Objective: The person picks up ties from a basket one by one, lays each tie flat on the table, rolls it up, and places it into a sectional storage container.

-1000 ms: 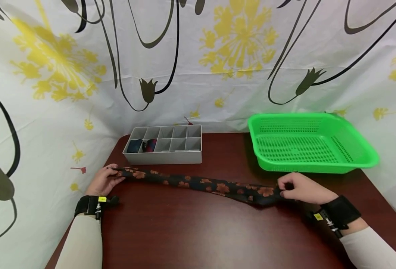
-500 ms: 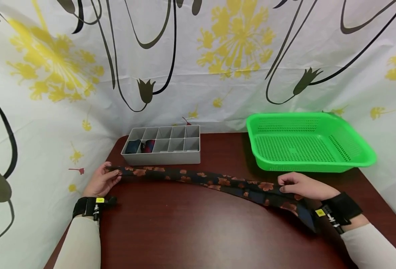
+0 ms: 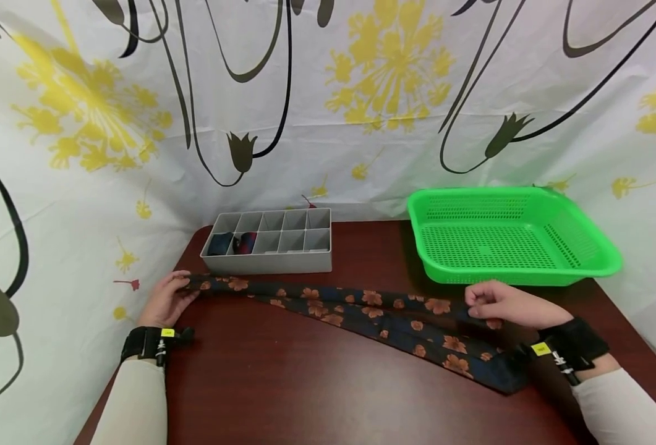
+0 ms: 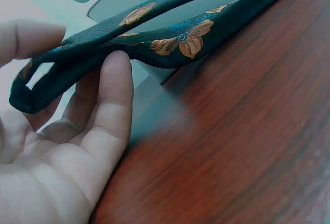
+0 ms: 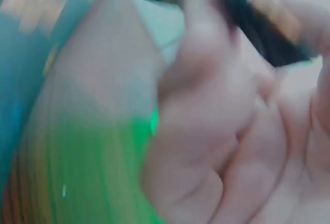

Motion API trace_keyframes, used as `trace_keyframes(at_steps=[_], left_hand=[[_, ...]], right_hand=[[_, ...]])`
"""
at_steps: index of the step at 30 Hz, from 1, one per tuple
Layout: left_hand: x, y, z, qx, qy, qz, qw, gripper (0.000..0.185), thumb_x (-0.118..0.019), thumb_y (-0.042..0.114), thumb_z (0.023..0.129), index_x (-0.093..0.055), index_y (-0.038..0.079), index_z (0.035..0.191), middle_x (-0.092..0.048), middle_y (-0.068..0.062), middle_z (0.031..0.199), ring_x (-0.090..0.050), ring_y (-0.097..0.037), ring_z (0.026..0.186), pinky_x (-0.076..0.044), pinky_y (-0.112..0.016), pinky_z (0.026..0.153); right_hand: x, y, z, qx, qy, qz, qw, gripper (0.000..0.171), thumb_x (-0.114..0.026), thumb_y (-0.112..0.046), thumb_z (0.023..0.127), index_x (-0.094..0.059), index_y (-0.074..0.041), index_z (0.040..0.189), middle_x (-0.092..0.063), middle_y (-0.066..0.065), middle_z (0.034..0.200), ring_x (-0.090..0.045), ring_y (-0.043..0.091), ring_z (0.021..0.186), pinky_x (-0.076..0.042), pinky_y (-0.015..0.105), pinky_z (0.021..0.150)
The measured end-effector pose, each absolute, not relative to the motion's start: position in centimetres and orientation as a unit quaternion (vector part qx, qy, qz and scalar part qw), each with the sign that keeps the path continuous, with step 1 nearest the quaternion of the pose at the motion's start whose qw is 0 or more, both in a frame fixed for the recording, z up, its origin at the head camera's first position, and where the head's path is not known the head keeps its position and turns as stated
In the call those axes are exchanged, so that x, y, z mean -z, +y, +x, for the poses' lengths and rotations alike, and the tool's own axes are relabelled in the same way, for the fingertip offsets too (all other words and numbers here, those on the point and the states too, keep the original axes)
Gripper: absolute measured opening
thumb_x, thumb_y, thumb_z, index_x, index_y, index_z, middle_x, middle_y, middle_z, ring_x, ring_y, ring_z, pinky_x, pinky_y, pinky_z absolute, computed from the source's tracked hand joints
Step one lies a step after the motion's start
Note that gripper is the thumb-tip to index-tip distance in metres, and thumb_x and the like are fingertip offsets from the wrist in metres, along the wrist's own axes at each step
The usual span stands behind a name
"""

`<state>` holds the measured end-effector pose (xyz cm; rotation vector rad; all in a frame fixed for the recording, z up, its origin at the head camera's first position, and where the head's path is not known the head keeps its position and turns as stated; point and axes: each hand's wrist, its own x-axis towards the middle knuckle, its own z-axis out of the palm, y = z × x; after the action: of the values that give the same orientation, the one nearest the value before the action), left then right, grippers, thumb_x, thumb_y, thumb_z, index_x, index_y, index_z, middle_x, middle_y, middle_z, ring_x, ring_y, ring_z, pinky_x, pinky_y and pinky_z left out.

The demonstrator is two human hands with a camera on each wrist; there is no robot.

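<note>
A dark necktie [image 3: 372, 312] with orange flowers stretches across the table, folded at its left end so two layers fan apart toward the right. My left hand [image 3: 166, 300] pinches that folded end; in the left wrist view the loop of the necktie [image 4: 188, 41] lies between thumb and fingers. My right hand [image 3: 514, 305] pinches the narrow upper layer near its end, its fingers curled. The wide pointed end lies lower, partly beneath the right wrist. The right wrist view is blurred, with the necktie [image 5: 273, 28] between the fingers of the right hand [image 5: 216, 115].
A grey divided box [image 3: 272, 262] stands at the back left, with rolled dark fabric [image 3: 220, 243] and a red-blue roll [image 3: 245, 242] in two front compartments. A green plastic basket [image 3: 519, 275] sits at the back right. A patterned curtain [image 3: 316, 154] hangs behind the table [image 3: 305, 395].
The necktie's wide layer has swung out toward the front right, away from the narrow layer. Both hands keep their hold at nearly the same places; the right has shifted slightly right.
</note>
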<state>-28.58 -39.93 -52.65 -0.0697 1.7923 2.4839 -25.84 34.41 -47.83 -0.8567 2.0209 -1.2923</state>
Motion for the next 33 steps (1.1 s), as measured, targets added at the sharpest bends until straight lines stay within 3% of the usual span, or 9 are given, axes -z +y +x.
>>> trace_keyframes(at_steps=[2,5,8,12,16,22,26,29,33], left_hand=[[52.5,-39.9,-28.6,-0.824,0.565,-0.027,0.037,0.029,-0.044,0.009,0.113,-0.070,0.020,0.111,-0.055,0.005,0.123,-0.060,-0.008,0.109,-0.059,-0.024,0.091],[52.5,-40.1,-28.7,-0.836,0.547,-0.038,0.030,0.032,-0.042,0.006,0.113,-0.070,0.020,0.108,-0.057,0.005,0.112,-0.059,-0.008,0.101,-0.058,-0.025,0.088],[52.8,-40.2,-28.7,-0.826,0.562,-0.032,0.031,0.031,-0.043,0.001,0.112,-0.070,0.018,0.110,-0.062,0.005,0.103,-0.064,-0.008,0.093,-0.060,-0.024,0.083],[53.3,-40.4,-28.8,-0.809,0.587,-0.004,0.039,0.031,-0.048,-0.006,0.109,-0.069,0.017,0.116,-0.069,0.004,0.097,-0.072,-0.009,0.089,-0.064,-0.028,0.081],[53.5,-40.5,-28.9,-0.793,0.607,0.015,0.038,0.029,-0.053,-0.007,0.106,-0.067,0.016,0.119,-0.068,0.004,0.097,-0.075,-0.009,0.088,-0.064,-0.027,0.080],[53.2,-40.3,-28.8,-0.727,0.684,0.021,0.061,0.021,-0.060,0.002,0.107,-0.070,0.016,0.118,-0.068,0.009,0.101,-0.073,-0.006,0.087,-0.061,-0.022,0.078],[52.9,-40.1,-28.7,-0.715,0.692,0.052,0.090,0.026,-0.052,0.006,0.111,-0.075,0.016,0.113,-0.074,0.008,0.099,-0.072,-0.007,0.090,-0.062,-0.024,0.080],[52.9,-40.1,-28.9,-0.711,0.693,0.071,0.099,0.028,-0.050,0.005,0.111,-0.077,0.014,0.111,-0.077,0.007,0.095,-0.074,-0.008,0.089,-0.063,-0.026,0.080],[52.9,-40.0,-29.2,-0.695,0.709,0.065,0.099,0.023,-0.056,-0.002,0.107,-0.073,0.013,0.109,-0.079,0.007,0.095,-0.076,-0.007,0.088,-0.063,-0.025,0.077]], right_hand=[[47.8,34.3,-25.7,0.495,0.715,-0.341,0.356,0.023,-0.056,0.004,0.105,-0.039,0.002,0.090,-0.029,0.019,0.066,-0.040,0.024,0.050,-0.048,0.025,0.053],[48.1,33.7,-25.3,0.474,0.694,-0.324,0.435,0.027,-0.063,0.005,0.100,-0.038,0.006,0.088,-0.033,0.024,0.062,-0.050,0.009,0.049,-0.050,0.019,0.056],[48.4,33.4,-25.1,0.441,0.726,-0.290,0.441,0.033,-0.068,0.002,0.096,-0.037,0.009,0.086,-0.038,0.013,0.056,-0.051,0.003,0.052,-0.044,0.019,0.053],[48.4,34.0,-25.1,0.398,0.797,-0.257,0.374,0.035,-0.072,-0.004,0.095,-0.041,0.004,0.083,-0.040,-0.006,0.060,-0.044,0.004,0.050,-0.038,0.020,0.050],[48.4,35.0,-25.6,0.346,0.866,-0.229,0.281,0.027,-0.075,-0.010,0.095,-0.051,-0.005,0.084,-0.037,-0.009,0.062,-0.043,0.005,0.052,-0.039,0.023,0.055],[49.4,36.2,-26.7,0.249,0.949,-0.170,0.087,0.014,-0.081,-0.026,0.094,-0.070,-0.018,0.091,-0.063,-0.009,0.076,-0.056,0.003,0.066,-0.043,0.027,0.066],[50.3,37.0,-27.2,0.245,0.959,-0.137,0.026,0.010,-0.082,-0.030,0.093,-0.076,-0.022,0.093,-0.072,-0.008,0.084,-0.062,0.002,0.075,-0.048,0.029,0.069],[49.9,37.6,-27.1,0.300,0.943,-0.130,0.063,0.014,-0.077,-0.028,0.097,-0.076,-0.014,0.096,-0.068,-0.006,0.079,-0.059,0.004,0.067,-0.049,0.029,0.062],[49.0,38.8,-26.7,0.413,0.876,-0.135,0.209,0.026,-0.068,-0.018,0.103,-0.063,0.006,0.095,-0.051,-0.005,0.069,-0.045,0.005,0.055,-0.046,0.026,0.052]])
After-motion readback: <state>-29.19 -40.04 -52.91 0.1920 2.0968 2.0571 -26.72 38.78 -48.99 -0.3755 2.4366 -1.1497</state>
